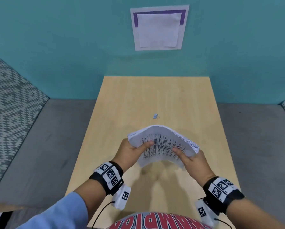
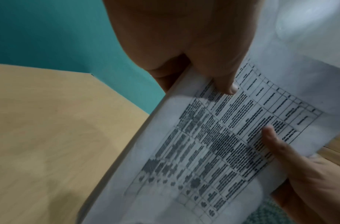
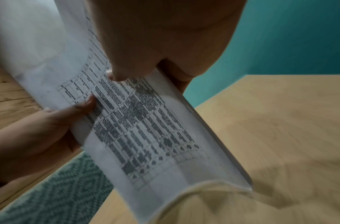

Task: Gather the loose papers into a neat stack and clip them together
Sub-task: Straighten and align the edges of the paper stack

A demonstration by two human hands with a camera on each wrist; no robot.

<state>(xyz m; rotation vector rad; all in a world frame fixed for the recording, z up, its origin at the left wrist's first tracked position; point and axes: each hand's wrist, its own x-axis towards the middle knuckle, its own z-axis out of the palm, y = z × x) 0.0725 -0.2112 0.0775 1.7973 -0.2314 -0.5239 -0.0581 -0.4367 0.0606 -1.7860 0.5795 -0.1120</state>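
A thick stack of printed papers (image 1: 161,142) is held in the air above the wooden table (image 1: 122,100), bowed upward in the middle, its top sheet covered with a table of text. My left hand (image 1: 135,148) grips the stack's left edge, thumb on top. My right hand (image 1: 187,157) grips the right edge the same way. The left wrist view shows the papers (image 2: 213,144) with my left thumb (image 2: 222,81) pressing on them; the right wrist view shows the papers (image 3: 146,128) under my right thumb (image 3: 117,75). A small blue binder clip (image 1: 155,116) lies on the table beyond the stack.
The table butts against a teal wall (image 1: 72,47) carrying a taped paper sheet (image 1: 159,28). Grey padded benches (image 1: 47,138) with patterned backrests (image 1: 9,96) flank the table on both sides.
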